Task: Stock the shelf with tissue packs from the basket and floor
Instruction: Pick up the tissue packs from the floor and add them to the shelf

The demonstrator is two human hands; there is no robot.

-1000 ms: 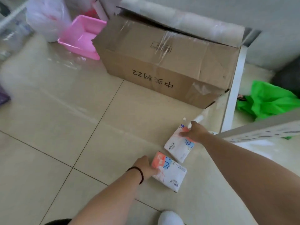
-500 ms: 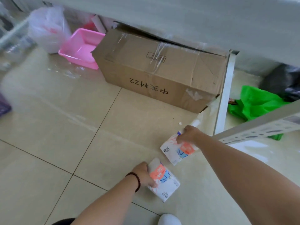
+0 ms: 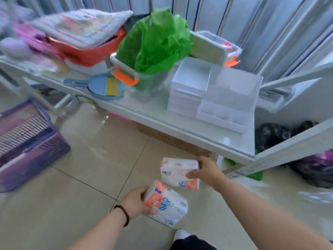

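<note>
Your left hand (image 3: 137, 202) grasps one white, orange-printed plastic tissue pack (image 3: 166, 203); your right hand (image 3: 207, 171) grasps a second matching pack (image 3: 177, 171), both off the floor, below the white metal shelf's (image 3: 180, 126) front edge.

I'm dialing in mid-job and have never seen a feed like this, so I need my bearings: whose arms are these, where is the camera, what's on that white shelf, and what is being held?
There is no machine here: the arms belong to a person, and the single wide-angle camera sits on their head, looking forward and down. The left hand, the one with the dark wrist band, grips one tissue pack. The right hand grips a second tissue pack. Both packs are off the tiled floor.

Ahead is the white shelf. On it stand a clear bin with orange latches holding a green bag, a white and clear drawer organizer, a blue dustpan set and a blurred red tub. A purple basket sits on the floor at left.
</note>
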